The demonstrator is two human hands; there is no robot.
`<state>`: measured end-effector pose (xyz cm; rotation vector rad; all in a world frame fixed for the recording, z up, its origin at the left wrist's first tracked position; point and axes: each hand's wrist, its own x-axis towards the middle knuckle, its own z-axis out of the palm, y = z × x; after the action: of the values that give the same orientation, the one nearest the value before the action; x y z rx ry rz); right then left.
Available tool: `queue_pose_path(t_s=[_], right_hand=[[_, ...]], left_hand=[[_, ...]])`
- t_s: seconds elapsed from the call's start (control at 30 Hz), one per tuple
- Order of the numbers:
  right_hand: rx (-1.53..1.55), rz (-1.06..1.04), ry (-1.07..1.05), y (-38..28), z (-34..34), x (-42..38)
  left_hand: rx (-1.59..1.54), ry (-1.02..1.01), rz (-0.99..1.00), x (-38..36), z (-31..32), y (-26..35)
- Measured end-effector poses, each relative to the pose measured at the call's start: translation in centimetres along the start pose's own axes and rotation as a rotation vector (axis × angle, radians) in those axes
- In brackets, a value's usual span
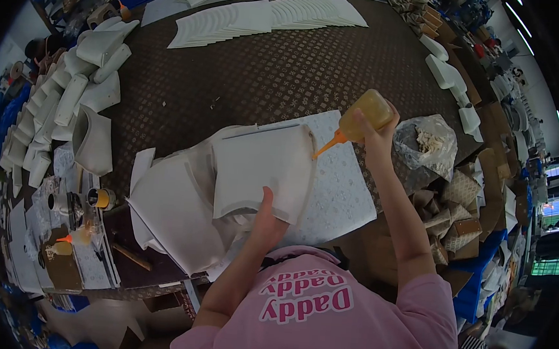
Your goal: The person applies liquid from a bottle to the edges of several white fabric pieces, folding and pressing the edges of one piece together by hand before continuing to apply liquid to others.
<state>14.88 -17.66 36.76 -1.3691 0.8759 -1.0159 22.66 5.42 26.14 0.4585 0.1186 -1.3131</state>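
Observation:
My right hand [379, 133] is wrapped around a squeeze bottle [369, 111] of yellowish liquid, tilted down. Its orange nozzle [325, 148] points at the right edge of a curved white panel [260, 167], and the tip is at or very near that edge. At the panel's near edge, my left hand [268, 224] grips it with the thumb on top; the other fingers are mostly hidden. More white panels [177, 200] lie under it and to its left. A pale patterned sheet [340, 185] lies beneath on the right.
Rows of flat white pieces [271, 18] lie along the far side of the brown patterned table [234, 80]. Curved white pieces [71, 88] are stacked at left, near a hammer [132, 256]. A plastic bag [424, 146] and patterned pieces [455, 213] sit at right.

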Motion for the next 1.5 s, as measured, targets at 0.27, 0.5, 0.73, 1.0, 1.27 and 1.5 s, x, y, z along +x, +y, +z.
queue_pose_path(t_s=[0.27, 0.5, 0.73, 1.0, 1.27, 1.5], right_hand=[[0.049, 0.038, -0.013, 0.3, -1.3, -3.3], [0.086, 0.072, 0.011, 0.2, -1.9, -6.8], [0.006, 0.033, -0.014, -0.2, -2.1, -10.8], [0.058, -0.009, -0.099, 0.2, -2.7, -12.1], [0.178, 0.003, 0.044, 2.1, -2.3, -4.9], [0.11, -0.204, 0.079, 2.6, 0.2, 0.4]], left_hand=[[0.033, 0.004, 0.04, 0.4, 1.2, 0.0], [0.022, 0.023, 0.082, 0.7, 1.2, -0.2], [0.033, 0.009, 0.076, 0.8, 1.3, -0.1], [0.028, 0.02, 0.079, 0.8, 0.8, -0.2], [-0.005, -0.014, 0.07, -0.9, 0.4, 0.5], [-0.034, 0.041, 0.069, -1.7, -0.4, 0.5]])
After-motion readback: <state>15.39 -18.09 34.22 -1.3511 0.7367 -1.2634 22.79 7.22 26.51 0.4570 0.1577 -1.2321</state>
